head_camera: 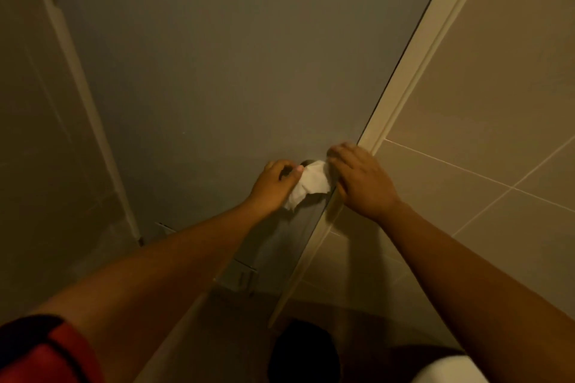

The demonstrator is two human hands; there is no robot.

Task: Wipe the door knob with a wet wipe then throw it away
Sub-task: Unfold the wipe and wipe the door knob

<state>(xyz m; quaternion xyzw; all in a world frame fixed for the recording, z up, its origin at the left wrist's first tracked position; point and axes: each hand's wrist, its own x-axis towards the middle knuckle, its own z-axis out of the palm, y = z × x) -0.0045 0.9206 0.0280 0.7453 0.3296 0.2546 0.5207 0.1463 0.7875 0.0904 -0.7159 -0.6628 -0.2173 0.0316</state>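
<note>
Door knob (pixel 306 162), almost wholly covered, showed only as a small dark sliver above a crumpled white wet wipe (pixel 311 183) near the right edge of the grey door (pixel 217 71), just beside the pale door frame (pixel 413 68). The left hand (pixel 275 185) pinched the wipe's left side, its thumb and curled fingers closed on the cloth, while a loose corner of the wipe hung down below the palm. The right hand (pixel 361 179) pressed in from the other side, its fingers bent over the wipe's right edge and the knob beneath; whether those fingers fully gripped the knob could not be told, since the back of the hand hid them. Both bare forearms reached up from the bottom of the view, and a red sleeve with dark trim (pixel 46 351) showed at the lower left corner. Beige tiled wall (pixel 497 102) ran to the right of the frame, with pale grout lines crossing it. A louvred vent (pixel 239 277) sat low in the door, partly hidden by the left arm, and a dark round shape (pixel 303 351) lay on the floor below it, too dim to identify.
</note>
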